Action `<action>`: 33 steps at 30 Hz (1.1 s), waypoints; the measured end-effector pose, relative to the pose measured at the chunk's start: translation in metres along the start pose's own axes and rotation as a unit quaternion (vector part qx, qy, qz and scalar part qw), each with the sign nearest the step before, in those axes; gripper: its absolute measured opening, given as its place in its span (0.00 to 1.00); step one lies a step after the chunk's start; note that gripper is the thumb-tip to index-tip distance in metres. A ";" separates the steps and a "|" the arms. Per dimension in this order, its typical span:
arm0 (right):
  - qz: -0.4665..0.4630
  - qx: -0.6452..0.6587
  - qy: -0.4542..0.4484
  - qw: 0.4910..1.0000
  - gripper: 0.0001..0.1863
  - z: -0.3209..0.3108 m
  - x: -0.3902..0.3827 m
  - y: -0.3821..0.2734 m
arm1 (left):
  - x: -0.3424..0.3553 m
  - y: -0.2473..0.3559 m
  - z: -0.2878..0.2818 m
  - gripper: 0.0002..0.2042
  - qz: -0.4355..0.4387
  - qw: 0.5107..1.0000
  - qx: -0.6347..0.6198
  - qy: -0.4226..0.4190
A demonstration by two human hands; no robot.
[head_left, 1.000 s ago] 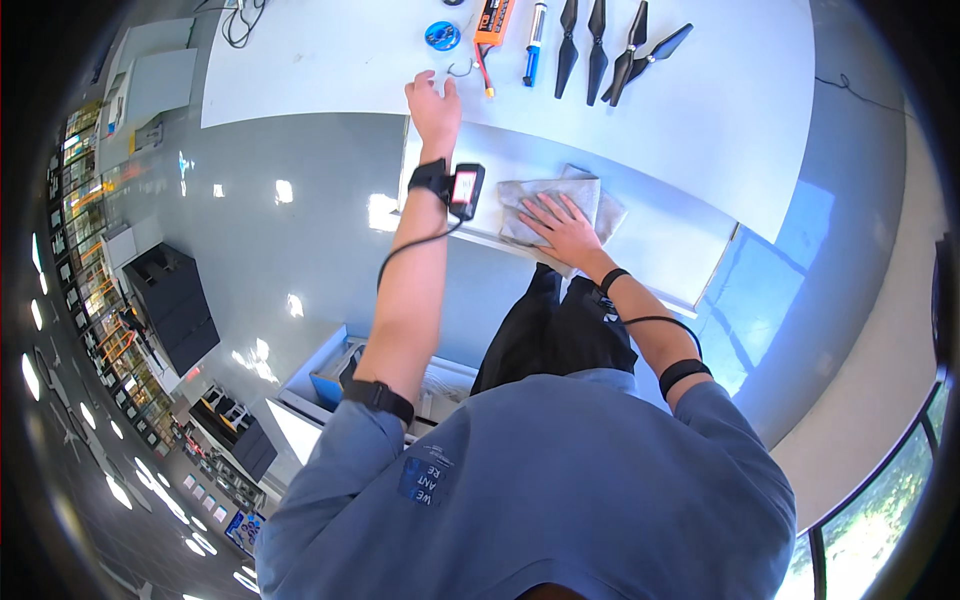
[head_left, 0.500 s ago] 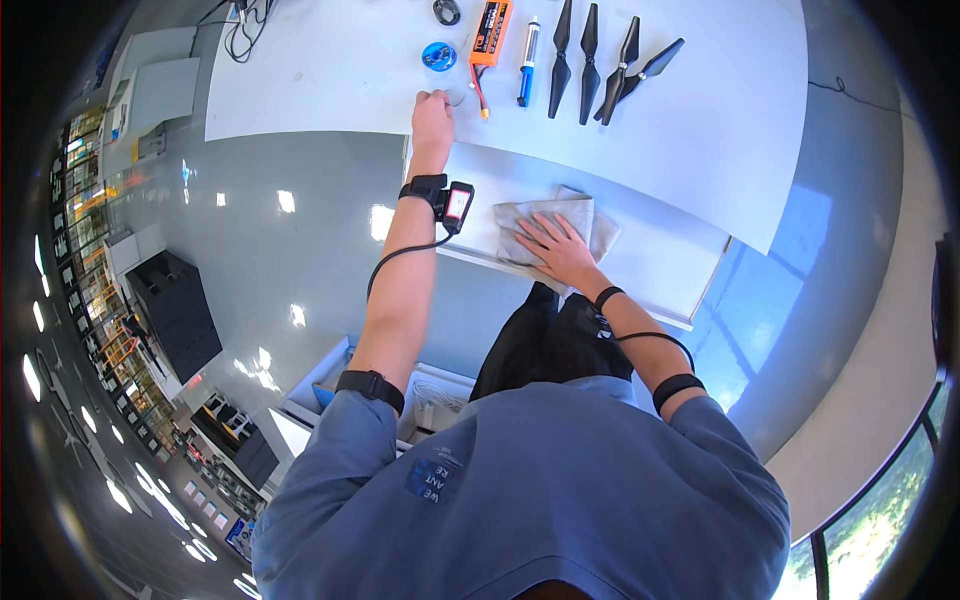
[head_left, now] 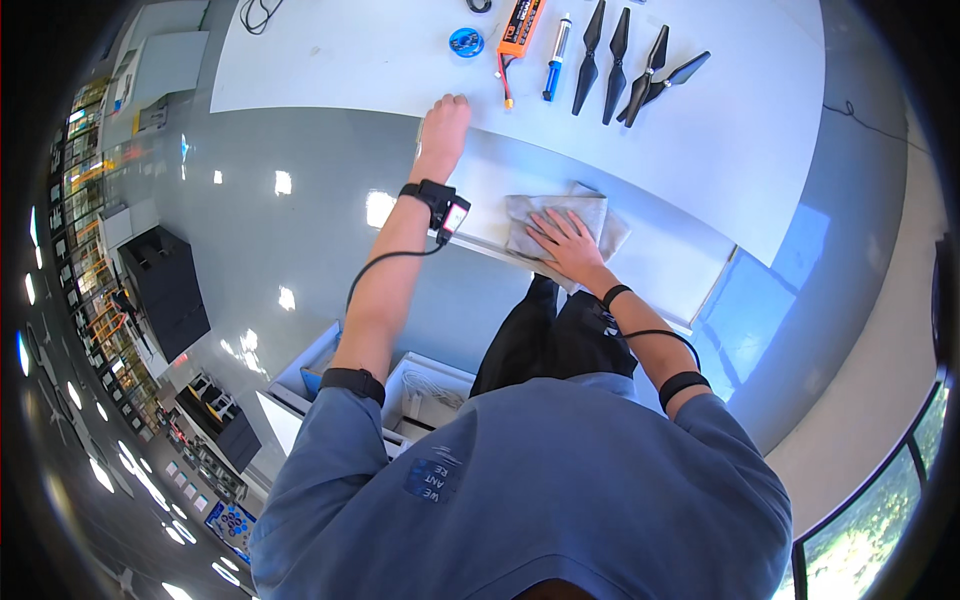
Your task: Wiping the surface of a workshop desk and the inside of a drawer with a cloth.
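My left hand is closed at the front edge of the white table; anything inside its fingers is hidden. Just past it lie a blue round spool and an orange battery pack with red leads and a yellow plug. My right hand, fingers spread, rests flat on a folded grey cloth. That cloth lies in a white pulled-out drawer below the tabletop.
Right of the battery are a blue-and-silver solder sucker and several black propellers. A black cable lies at the far left of the table. Below, beside my left arm, stands an open box with white cables.
My left hand has drawn back from beside the spool and battery plug toward the table's edge. My right hand stays on the cloth. The whole view has shifted slightly.
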State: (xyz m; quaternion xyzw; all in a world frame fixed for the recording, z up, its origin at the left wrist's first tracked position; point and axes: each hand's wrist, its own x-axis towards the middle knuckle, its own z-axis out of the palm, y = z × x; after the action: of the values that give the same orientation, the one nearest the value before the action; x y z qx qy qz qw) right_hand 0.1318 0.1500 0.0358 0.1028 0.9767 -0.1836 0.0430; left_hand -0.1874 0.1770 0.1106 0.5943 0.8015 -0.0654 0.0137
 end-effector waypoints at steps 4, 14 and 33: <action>0.007 0.007 -0.007 1.000 0.38 0.001 -0.004 0.003 | -0.045 0.011 0.021 0.06 -0.096 0.982 -0.152 0.048; -0.004 0.010 -0.014 1.000 0.39 -0.005 0.001 -0.002 | -0.066 0.016 0.077 0.09 -0.213 0.930 -0.300 0.002; -0.062 0.030 0.008 0.998 0.38 0.001 0.041 -0.024 | -0.215 0.117 0.148 0.20 -0.592 0.417 -0.689 0.029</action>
State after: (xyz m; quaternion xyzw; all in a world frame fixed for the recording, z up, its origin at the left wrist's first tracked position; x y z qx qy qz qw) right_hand 0.0865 0.1356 0.0380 0.0449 0.9755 -0.2145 0.0210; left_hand -0.0206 -0.0120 -0.0254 -0.2342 0.7314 0.5342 0.3533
